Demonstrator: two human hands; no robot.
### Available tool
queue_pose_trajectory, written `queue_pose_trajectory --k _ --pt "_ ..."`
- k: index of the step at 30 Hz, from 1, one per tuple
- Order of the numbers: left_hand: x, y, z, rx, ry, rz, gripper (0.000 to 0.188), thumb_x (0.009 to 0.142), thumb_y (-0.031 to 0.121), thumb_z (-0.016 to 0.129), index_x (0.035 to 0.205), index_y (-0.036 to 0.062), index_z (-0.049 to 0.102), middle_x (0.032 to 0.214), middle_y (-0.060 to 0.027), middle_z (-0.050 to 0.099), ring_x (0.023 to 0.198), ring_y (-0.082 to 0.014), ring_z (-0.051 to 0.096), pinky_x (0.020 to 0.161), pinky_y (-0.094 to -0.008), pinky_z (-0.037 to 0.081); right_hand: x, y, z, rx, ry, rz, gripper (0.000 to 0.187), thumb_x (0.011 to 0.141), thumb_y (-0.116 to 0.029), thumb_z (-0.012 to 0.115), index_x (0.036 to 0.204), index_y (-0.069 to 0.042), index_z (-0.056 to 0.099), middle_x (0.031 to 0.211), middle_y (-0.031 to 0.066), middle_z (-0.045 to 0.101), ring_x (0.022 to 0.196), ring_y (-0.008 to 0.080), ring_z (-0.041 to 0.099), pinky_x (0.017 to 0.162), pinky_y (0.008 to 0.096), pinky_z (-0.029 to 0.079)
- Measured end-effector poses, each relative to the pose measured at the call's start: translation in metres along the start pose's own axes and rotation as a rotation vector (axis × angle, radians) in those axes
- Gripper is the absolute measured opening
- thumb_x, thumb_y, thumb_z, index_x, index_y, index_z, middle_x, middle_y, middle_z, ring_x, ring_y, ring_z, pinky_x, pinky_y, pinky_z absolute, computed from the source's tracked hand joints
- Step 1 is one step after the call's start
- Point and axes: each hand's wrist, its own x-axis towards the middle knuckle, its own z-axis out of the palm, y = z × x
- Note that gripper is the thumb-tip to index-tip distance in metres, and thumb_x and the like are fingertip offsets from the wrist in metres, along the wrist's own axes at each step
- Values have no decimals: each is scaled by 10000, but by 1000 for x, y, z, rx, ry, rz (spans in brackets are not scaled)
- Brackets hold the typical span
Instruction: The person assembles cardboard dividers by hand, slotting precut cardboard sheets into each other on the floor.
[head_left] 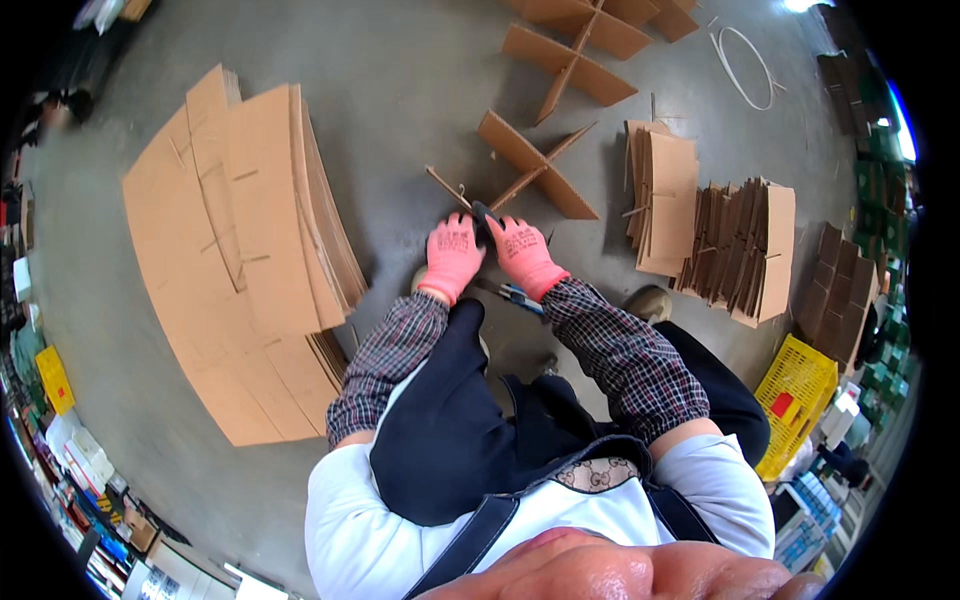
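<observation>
My left hand [455, 256] and my right hand [524, 256], in pink gloves with dark fingers, are close together low in front of me. Both are closed on the near end of a cardboard divider [540, 165], whose slotted strips cross each other on the floor. One narrow strip [447, 188] slants up and left from my left hand, seen nearly edge-on. Another runs from my right hand toward the crossing. The dark fingertips hide where the strips meet between my hands. Beneath my right wrist lies a small blue and dark object [522, 298], its kind unclear.
Large flat cardboard sheets [250, 200] are stacked at left. More crossed dividers [570, 60] stand at the far side. Right of me are smaller cardboard stacks [665, 200], a row of upright pieces [740, 240] and a yellow crate [795, 405]. A white strap loop [745, 65] lies far right.
</observation>
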Motion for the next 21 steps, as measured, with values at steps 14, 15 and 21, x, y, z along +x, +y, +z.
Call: queue_pose_trajectory --k 14,15,21 --pt "-73 -41 -78 -254 538 -18 766 573 137 793 1228 26 413 1295 -224 360 1194 -400 386 992 -423 373 65 -66 -104 -62 116 -458 388 751 -148 536 1138 -170 559 1038 25 535 880 198 545 700 379 443" --pt "-53 -44 -75 -282 539 -50 769 604 128 779 1256 25 384 1317 -250 323 1212 -410 371 990 -422 375 90 -63 -112 -165 186 -469 386 761 -146 531 1146 -172 542 1049 31 536 895 205 554 718 394 452" --pt "3 7 -161 -105 643 337 804 655 253 752 1322 67 343 1383 -262 215 1260 -429 269 1047 -482 255 231 74 -141 -340 336 229 573 738 -147 633 1278 -173 443 1231 89 481 1119 290 477 920 489 387"
